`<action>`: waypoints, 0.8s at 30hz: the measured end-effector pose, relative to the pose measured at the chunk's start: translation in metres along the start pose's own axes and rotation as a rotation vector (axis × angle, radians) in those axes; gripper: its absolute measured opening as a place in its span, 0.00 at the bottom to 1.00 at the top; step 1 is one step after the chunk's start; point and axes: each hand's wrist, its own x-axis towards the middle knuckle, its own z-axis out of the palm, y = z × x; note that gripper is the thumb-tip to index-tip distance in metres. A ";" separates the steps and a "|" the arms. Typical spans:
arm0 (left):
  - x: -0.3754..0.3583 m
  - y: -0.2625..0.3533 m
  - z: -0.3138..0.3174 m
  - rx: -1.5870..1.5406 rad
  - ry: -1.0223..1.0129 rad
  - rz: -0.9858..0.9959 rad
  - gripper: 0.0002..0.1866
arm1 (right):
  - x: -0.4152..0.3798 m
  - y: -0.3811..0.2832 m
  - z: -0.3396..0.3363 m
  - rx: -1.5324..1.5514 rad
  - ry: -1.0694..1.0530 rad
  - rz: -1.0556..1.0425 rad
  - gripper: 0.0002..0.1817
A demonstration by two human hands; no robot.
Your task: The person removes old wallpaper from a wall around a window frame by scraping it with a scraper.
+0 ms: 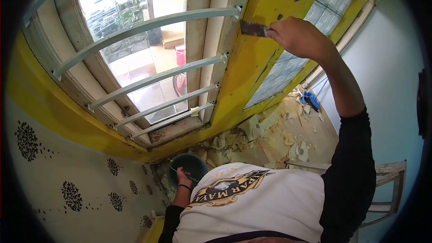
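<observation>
A yellow wall [236, 74] frames a barred window [164, 69]. Below lies the littered floor [268, 149], with a dark bucket [197, 162] near the wall. The right hand [296, 37] grips a scraper [254, 29], its blade at the yellow wall beside a bar's end. The left hand [183, 177] closes round a thin rod [192, 179] over the bucket.

From close above the shirt [265, 193], the head camera looks forward and down toward the window [153, 56].
</observation>
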 end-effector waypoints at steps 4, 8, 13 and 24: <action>-0.006 0.002 0.015 0.054 -0.052 0.009 0.11 | -0.006 -0.031 0.050 0.373 0.132 0.225 0.16; -0.011 0.006 0.022 0.146 -0.115 -0.023 0.11 | -0.014 -0.085 0.095 0.356 0.199 0.346 0.12; -0.001 0.012 0.012 0.230 -0.117 -0.072 0.13 | -0.019 -0.104 0.089 0.278 0.310 0.507 0.11; 0.019 0.021 0.010 0.316 -0.134 -0.106 0.11 | -0.017 -0.104 0.088 0.184 0.261 0.486 0.10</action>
